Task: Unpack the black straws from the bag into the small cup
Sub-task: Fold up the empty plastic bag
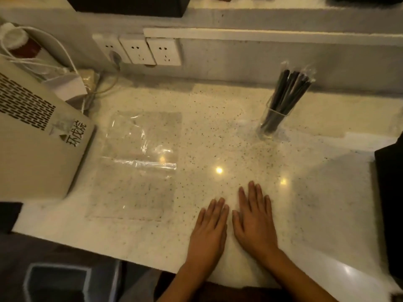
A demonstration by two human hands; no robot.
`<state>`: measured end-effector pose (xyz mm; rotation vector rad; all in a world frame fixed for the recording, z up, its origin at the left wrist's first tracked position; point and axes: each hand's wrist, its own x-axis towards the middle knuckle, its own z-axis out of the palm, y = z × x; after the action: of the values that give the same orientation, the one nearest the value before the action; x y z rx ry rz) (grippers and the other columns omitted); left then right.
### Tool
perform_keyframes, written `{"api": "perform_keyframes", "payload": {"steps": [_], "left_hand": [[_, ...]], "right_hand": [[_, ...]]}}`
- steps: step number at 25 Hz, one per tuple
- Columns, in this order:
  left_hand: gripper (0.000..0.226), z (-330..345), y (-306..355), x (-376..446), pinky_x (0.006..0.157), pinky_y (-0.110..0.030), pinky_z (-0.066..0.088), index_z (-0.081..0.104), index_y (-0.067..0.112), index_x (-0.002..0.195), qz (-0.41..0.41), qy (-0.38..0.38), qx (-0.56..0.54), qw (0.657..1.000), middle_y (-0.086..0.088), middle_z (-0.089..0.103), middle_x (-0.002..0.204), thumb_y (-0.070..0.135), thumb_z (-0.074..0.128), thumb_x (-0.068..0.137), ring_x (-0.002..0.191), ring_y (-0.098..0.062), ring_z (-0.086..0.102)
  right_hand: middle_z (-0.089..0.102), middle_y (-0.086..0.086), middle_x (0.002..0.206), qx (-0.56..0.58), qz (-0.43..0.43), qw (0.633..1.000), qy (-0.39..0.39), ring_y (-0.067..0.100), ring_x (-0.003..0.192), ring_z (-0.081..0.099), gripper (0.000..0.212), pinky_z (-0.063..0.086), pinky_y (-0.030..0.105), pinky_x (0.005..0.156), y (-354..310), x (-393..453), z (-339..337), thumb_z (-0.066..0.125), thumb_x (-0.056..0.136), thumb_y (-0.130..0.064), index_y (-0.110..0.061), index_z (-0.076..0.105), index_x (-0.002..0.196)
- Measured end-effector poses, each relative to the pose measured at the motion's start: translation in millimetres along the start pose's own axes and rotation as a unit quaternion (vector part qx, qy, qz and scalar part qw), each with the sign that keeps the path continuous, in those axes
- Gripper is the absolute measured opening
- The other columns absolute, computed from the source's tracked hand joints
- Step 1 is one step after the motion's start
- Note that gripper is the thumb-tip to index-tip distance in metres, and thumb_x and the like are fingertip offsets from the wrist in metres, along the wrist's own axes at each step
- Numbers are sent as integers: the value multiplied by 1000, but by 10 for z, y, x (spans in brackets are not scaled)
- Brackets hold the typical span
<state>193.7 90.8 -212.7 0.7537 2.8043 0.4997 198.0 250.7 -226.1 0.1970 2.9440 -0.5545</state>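
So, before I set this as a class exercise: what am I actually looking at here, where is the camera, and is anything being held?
There is no machine here. One wide-angle camera worn on a person's head looks down at their own two bare hands. The left hand and right hand lie flat, palms down, side by side on a speckled counter, holding nothing. To the left lies a clear plastic bag, flat and apparently empty. At the far right stands a small clear cup with black straws upright in it, in clear wrappers. A beige appliance sits at the left edge, and wall sockets are on the wall behind. The unpacking looks finished.
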Motion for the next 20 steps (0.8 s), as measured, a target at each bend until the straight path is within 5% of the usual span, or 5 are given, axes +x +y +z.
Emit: {"api": "perform_keyframes", "payload": {"steps": [5,8,12,16,20], "left_hand": [[41,-333,-31,-16,123,-40,28,54,10,144,-36,5,-147,988,-9,49,154,15,52,104,146,-23,42],[32,-627,-229,-161,97,-36,57,68,10,129,-117,82,-205,968,-9,75,122,14,65,97,110,-22,72],[30,-1081,-736,-457,85,-25,60,67,12,127,-261,128,-221,931,0,81,104,13,67,97,87,-10,77],[26,-1511,-1349,-607,65,-17,58,75,14,111,-348,170,-227,894,9,77,71,31,71,93,59,-2,72],[36,-1815,-1999,-468,76,-17,55,70,17,119,-320,186,-128,920,3,76,104,37,74,89,87,-5,69]], "right_hand": [[21,11,167,124,17,992,12,21,155,8,64,6,46,125,-9,15,-122,40,99,-42,-16,31,158],[33,-3,159,240,24,970,39,14,152,17,57,16,43,123,-6,-53,-192,45,100,-36,-18,40,153],[53,-8,136,323,-8,942,85,18,134,45,39,33,34,110,-459,-25,-288,54,97,-26,-26,56,136],[59,-12,126,407,16,913,22,14,119,56,30,45,32,103,-1128,326,-298,61,100,-21,-31,61,129],[61,-8,132,376,8,926,-24,18,122,56,37,47,35,102,-1573,786,-285,63,97,-27,-27,59,134]]}}
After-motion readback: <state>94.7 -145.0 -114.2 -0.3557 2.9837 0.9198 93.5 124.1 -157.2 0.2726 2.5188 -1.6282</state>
